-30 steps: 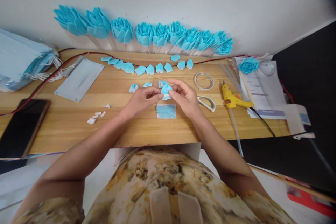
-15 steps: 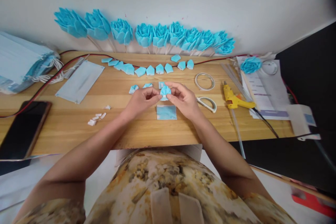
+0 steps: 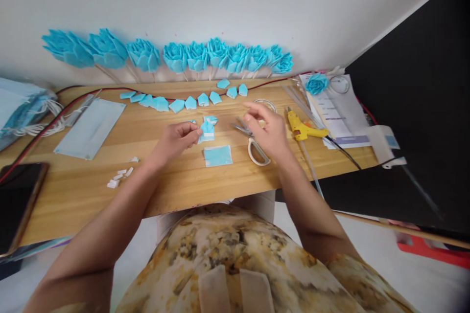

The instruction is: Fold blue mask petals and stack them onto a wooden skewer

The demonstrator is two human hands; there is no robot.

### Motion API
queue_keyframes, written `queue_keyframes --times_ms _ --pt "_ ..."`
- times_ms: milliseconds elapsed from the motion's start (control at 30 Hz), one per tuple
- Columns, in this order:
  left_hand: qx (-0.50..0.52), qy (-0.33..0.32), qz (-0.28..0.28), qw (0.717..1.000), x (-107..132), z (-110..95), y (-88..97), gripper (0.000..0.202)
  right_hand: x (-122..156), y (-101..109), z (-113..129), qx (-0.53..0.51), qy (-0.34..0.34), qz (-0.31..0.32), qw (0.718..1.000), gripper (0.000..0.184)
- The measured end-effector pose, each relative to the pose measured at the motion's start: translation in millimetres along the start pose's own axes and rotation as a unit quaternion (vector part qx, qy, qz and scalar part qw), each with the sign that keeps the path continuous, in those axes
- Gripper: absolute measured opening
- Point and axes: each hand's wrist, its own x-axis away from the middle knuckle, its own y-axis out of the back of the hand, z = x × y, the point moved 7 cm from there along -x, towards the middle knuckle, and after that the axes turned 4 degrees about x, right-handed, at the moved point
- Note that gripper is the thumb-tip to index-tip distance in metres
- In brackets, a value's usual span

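My left hand (image 3: 176, 139) is closed in a pinch on a small folded blue petal piece (image 3: 206, 132), held just above the wooden desk (image 3: 110, 166). My right hand (image 3: 266, 129) is apart from it, to the right, with fingers curled over a pair of white-handled scissors (image 3: 256, 152) whose blades point left. A flat blue square of fabric (image 3: 218, 155) lies on the desk between my hands. Another folded blue piece (image 3: 211, 119) lies just behind the held one.
A row of folded blue petals (image 3: 191, 102) and finished blue flowers on sticks (image 3: 198, 56) line the wall. A yellow glue gun (image 3: 303, 129), tape roll (image 3: 266, 104) and papers (image 3: 338, 112) lie right. Face masks (image 3: 90, 127), white scraps (image 3: 119, 176) and a phone (image 3: 14, 195) lie left.
My right hand let go of the folded petal and moved right onto the scissors. My left hand keeps the petal. The view shifted to the right.
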Motion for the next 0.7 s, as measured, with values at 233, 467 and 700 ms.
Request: queue_keyframes --times_ms 233,467,700 --pt "-0.218 -0.034 0.097 0.971 0 -2 4.6 0.037 -5 43 -68 0.33 0.043 0.12 0.935 0.035" --pt "-0.197 -0.155 -0.113 0.961 7 -29 27.7 0.03 -14 31 -84 0.336 0.04 0.203 0.919 0.015" --pt "-0.16 -0.263 -0.033 0.951 32 -90 -27.1 0.026 -10 30 15 0.26 0.166 0.236 0.921 0.014"
